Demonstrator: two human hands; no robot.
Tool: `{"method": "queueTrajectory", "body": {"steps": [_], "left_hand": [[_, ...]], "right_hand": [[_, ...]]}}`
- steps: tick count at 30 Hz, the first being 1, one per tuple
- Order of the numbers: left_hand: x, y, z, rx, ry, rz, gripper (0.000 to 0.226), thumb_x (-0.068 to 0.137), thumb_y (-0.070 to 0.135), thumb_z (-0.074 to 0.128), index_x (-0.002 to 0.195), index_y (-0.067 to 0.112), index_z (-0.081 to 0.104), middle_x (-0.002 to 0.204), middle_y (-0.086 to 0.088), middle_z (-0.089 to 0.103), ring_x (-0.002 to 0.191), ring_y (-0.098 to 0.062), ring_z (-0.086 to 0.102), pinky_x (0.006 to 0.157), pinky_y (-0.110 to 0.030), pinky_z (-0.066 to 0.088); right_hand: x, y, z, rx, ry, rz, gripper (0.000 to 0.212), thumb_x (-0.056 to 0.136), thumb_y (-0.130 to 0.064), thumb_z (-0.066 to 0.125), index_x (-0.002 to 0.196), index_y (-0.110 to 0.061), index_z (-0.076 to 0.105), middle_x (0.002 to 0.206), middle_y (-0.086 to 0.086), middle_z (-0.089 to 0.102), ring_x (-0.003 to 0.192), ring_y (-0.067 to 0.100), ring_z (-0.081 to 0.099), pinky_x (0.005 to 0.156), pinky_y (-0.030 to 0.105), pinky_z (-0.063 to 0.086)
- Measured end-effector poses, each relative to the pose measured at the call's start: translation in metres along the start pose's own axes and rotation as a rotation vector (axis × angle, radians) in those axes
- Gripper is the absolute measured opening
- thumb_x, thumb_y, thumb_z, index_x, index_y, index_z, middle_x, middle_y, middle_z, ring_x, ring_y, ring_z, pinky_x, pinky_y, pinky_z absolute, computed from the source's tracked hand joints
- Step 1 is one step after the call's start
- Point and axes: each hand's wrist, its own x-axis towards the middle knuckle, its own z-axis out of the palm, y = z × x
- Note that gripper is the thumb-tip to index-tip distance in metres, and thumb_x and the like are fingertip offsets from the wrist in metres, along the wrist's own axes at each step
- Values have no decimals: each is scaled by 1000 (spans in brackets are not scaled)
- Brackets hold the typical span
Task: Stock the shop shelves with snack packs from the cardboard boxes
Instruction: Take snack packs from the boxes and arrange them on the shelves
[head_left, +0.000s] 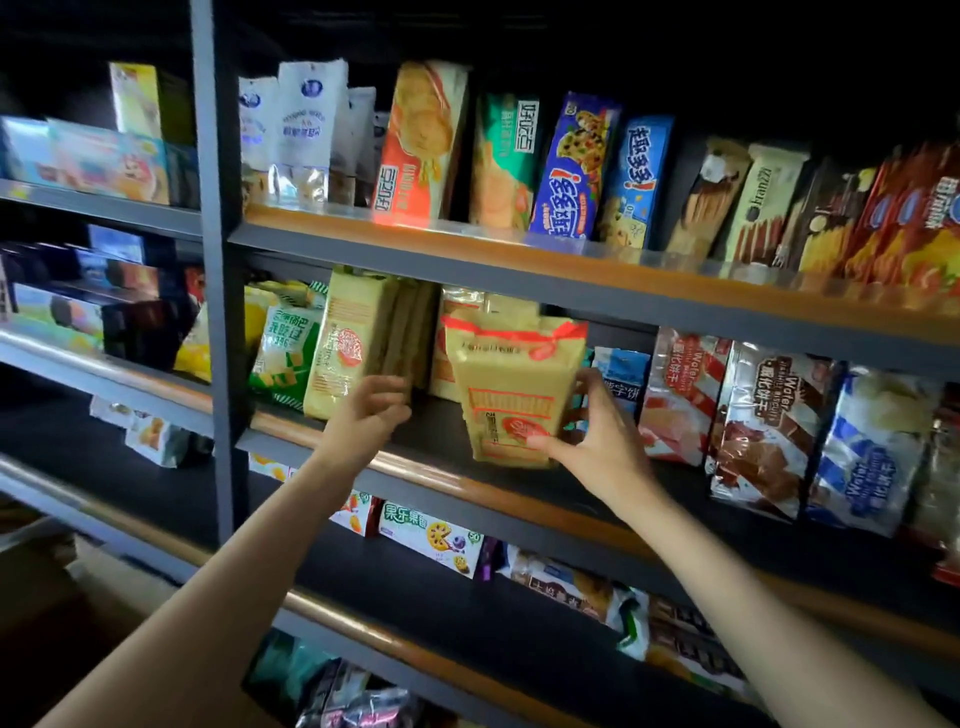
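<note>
1. Your two bare forearms reach up from the bottom of the view toward the middle shelf (415, 457) of a dark metal rack.
2. Your right hand (597, 441) grips a yellow biscuit pack (511, 395) with a red ribbon print, thumb across its lower front and fingers behind its right edge. The pack stands upright, slightly tilted, at the front of the middle shelf.
3. Your left hand (371, 410) is curled loosely with fingers bent, touching the lower edge of a row of matching yellow packs (353, 343) that stands on the same shelf just to the left; it clasps nothing that you can see.
4. A bare gap of shelf lies between the row and the held pack.
5. Right of your hand stand wafer bags (769, 426), red-striped and blue-striped.
6. Left of the row sits a green-and-white cracker bag (280, 353).
7. On the shelf above, cookie packs (571, 166) stand upright in a line.
</note>
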Motion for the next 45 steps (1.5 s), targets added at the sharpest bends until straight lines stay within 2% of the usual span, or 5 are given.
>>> {"method": "queueTrajectory", "body": {"steps": [12,22,29,34,45], "left_hand": [[112,-44,-70,611,62,308,30,85,1,53,112,12,59,118,-9,54,106,-25,51,84,-30,41],[161,-69,-80,859,43,395,36,82,11,59,118,13,57,128,-17,42,114,-37,37,92,-51,36],[163,-80,-76,901,-20,376,38,85,9,53,123,15,53,134,-12,35,117,-33,35,97,-43,36],[151,-93,-83,888,28,418,41,80,4,53,119,14,57,128,-13,43,112,-34,41,94,-47,42],[3,-153,-239,797,351,223,38,77,16,37,110,12,54,109,-6,52,94,-11,50,81,-30,37]], "right_hand": [[94,20,136,21,17,149,76,77,-30,76,139,-17,34,136,-1,50,123,16,50,90,25,45],[179,34,194,74,67,457,39,81,-25,72,111,-20,47,113,4,56,113,28,54,93,44,47],[174,37,231,-429,234,139,70,76,-13,75,135,-8,38,133,19,34,123,33,38,98,39,40],[181,39,241,-707,227,95,46,85,-10,63,127,-11,45,129,17,40,117,36,40,91,46,36],[67,-108,347,15,98,-422,37,74,-4,55,111,-3,54,120,18,43,110,32,43,96,41,35]]}}
